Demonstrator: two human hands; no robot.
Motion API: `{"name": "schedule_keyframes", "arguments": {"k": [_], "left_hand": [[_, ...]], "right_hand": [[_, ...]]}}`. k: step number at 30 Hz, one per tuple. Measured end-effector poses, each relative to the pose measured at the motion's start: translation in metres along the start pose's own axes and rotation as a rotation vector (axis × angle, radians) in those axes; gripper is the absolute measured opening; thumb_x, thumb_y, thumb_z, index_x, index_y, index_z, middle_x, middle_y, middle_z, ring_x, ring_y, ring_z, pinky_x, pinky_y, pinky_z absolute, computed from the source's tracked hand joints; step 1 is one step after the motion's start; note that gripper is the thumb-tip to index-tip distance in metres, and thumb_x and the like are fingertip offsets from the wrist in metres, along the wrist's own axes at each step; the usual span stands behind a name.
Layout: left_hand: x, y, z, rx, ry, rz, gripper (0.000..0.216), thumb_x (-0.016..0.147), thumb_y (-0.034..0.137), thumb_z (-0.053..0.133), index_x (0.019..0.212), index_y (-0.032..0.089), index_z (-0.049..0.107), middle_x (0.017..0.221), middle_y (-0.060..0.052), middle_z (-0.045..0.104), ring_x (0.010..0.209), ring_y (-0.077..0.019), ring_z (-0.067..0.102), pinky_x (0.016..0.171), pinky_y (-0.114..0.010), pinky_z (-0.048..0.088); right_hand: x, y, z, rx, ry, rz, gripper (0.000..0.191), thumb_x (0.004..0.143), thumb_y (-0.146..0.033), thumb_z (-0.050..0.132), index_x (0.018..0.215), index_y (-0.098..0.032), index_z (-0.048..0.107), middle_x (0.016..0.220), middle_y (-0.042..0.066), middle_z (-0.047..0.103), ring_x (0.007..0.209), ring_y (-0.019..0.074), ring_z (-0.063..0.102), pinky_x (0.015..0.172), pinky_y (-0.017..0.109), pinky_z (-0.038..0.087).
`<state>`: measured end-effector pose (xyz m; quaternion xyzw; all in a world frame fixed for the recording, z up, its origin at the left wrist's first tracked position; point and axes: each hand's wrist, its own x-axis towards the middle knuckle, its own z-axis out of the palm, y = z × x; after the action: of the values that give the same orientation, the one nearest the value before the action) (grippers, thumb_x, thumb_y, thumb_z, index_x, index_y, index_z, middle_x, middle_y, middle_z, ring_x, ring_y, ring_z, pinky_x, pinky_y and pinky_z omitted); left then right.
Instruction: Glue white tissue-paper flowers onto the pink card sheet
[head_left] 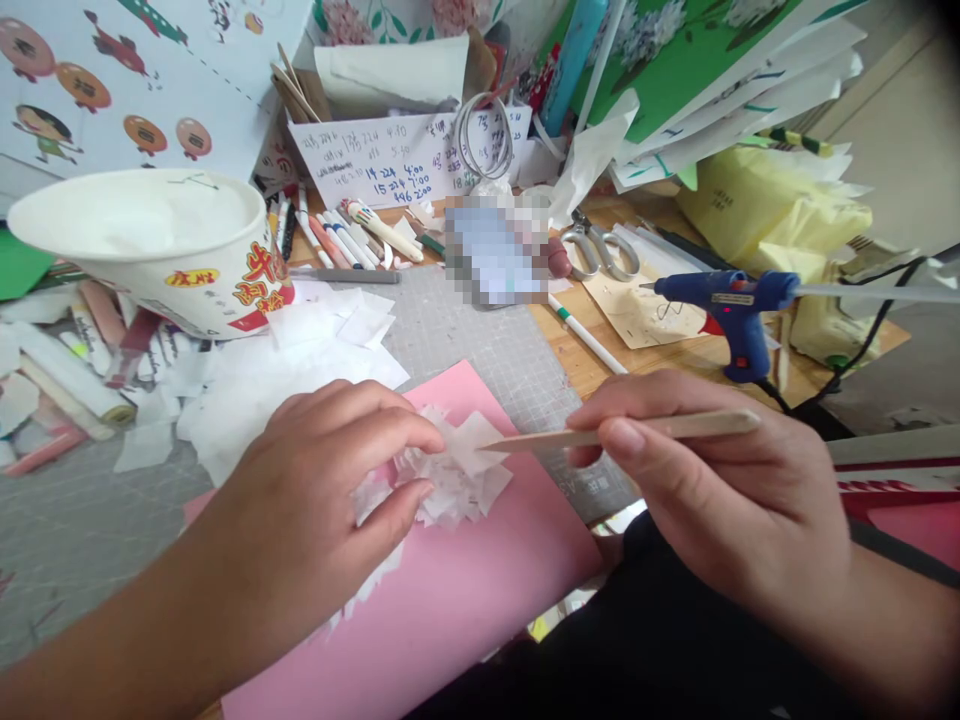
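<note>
A pink sheet of card (465,610) lies in front of me, with a ruffled cluster of small white paper pieces (450,500) on it. My left hand (337,480) is over the left side of the cluster, its thumb and index finger apart at the paper; its other fingers are partly hidden. My right hand (712,500) pinches a flat wooden stick (697,425) between thumb and fingers. The stick's pointed tip meets or overlaps a white square at the cluster's upper right. More white paper (367,350) lies in a loose pile beyond my left hand.
A large paper cup (225,260) stands at the left among markers and scraps. A blue glue gun (739,310), scissors (600,250) and a green-banded white pen (585,335) lie right of the grey cutting mat (420,310). Behind is a box with handwritten numbers (405,165).
</note>
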<state>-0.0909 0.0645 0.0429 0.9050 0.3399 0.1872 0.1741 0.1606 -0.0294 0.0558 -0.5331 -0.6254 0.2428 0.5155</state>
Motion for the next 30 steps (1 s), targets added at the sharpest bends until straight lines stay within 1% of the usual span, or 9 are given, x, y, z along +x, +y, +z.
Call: {"name": "schedule_keyframes", "arguments": {"k": [4,8,11,14,18,21,23,27,30], "left_hand": [[0.0,-0.005,0.003,0.017,0.017,0.042,0.018,0.1,0.032,0.054,0.105,0.033,0.071,0.108,0.001,0.071,0.101,-0.0222,0.066,0.09,-0.038,0.045],[-0.001,-0.005,0.008,0.011,0.024,0.075,0.022,0.097,0.025,0.054,0.105,0.033,0.073,0.11,0.0,0.07,0.105,-0.0228,0.064,0.094,-0.04,0.041],[-0.002,-0.005,0.011,0.005,0.024,0.129,0.022,0.094,0.022,0.058,0.107,0.034,0.072,0.11,0.002,0.069,0.105,-0.0224,0.064,0.092,-0.04,0.039],[-0.003,-0.007,0.013,-0.002,0.022,0.157,0.023,0.094,0.019,0.059,0.108,0.034,0.07,0.11,0.003,0.069,0.105,-0.0223,0.064,0.091,-0.04,0.037],[-0.003,-0.008,0.014,-0.005,0.007,0.176,0.026,0.092,0.016,0.059,0.109,0.033,0.067,0.11,0.003,0.067,0.105,-0.0218,0.062,0.091,-0.04,0.035],[-0.003,-0.007,0.015,-0.02,0.011,0.167,0.024,0.094,0.018,0.058,0.109,0.034,0.066,0.109,0.003,0.067,0.106,-0.0226,0.061,0.091,-0.041,0.034],[-0.003,-0.006,0.015,-0.023,-0.011,0.167,0.022,0.095,0.019,0.058,0.109,0.034,0.066,0.108,0.003,0.068,0.105,-0.0227,0.061,0.091,-0.041,0.034],[-0.002,-0.005,0.014,-0.003,0.009,0.171,0.027,0.09,0.015,0.058,0.108,0.033,0.066,0.105,0.003,0.068,0.102,-0.0228,0.061,0.089,-0.041,0.035],[0.0,-0.004,0.014,0.017,0.038,0.206,0.029,0.086,0.012,0.059,0.106,0.032,0.067,0.101,0.003,0.069,0.098,-0.0228,0.062,0.086,-0.04,0.035]], "right_hand": [[0.006,0.007,0.005,0.027,0.06,0.096,0.018,0.1,-0.025,0.07,0.083,-0.021,0.073,0.072,-0.002,0.075,0.067,0.0099,0.071,0.062,0.018,0.055],[0.013,0.01,0.009,0.011,0.001,0.14,0.02,0.097,-0.022,0.067,0.078,-0.019,0.071,0.067,-0.002,0.072,0.061,0.0107,0.069,0.057,0.019,0.054],[0.015,0.008,0.008,-0.044,-0.083,0.118,0.028,0.095,-0.015,0.063,0.068,-0.019,0.066,0.071,0.0,0.073,0.061,0.0101,0.069,0.057,0.019,0.054],[0.014,0.008,0.006,-0.051,-0.147,0.078,0.03,0.097,-0.014,0.063,0.068,-0.02,0.068,0.076,0.001,0.076,0.067,0.0105,0.073,0.064,0.019,0.058],[0.01,0.007,0.007,-0.04,-0.133,0.062,0.027,0.099,-0.014,0.063,0.075,-0.019,0.072,0.077,0.0,0.078,0.068,0.0099,0.074,0.065,0.017,0.058],[0.01,0.006,0.007,-0.09,-0.086,0.057,0.028,0.1,-0.016,0.063,0.074,-0.019,0.073,0.074,-0.001,0.077,0.065,0.0095,0.073,0.062,0.017,0.057],[0.012,0.006,0.007,-0.095,-0.083,0.048,0.028,0.1,-0.016,0.063,0.074,-0.02,0.073,0.073,-0.002,0.077,0.065,0.0097,0.073,0.062,0.017,0.057],[0.015,0.008,0.008,-0.089,-0.175,0.043,0.025,0.1,-0.016,0.062,0.077,-0.022,0.07,0.076,0.0,0.078,0.069,0.0127,0.074,0.063,0.021,0.059],[0.015,0.005,0.009,-0.135,-0.23,0.046,0.025,0.1,-0.015,0.059,0.076,-0.022,0.065,0.073,0.0,0.075,0.063,0.012,0.07,0.059,0.021,0.055]]}}
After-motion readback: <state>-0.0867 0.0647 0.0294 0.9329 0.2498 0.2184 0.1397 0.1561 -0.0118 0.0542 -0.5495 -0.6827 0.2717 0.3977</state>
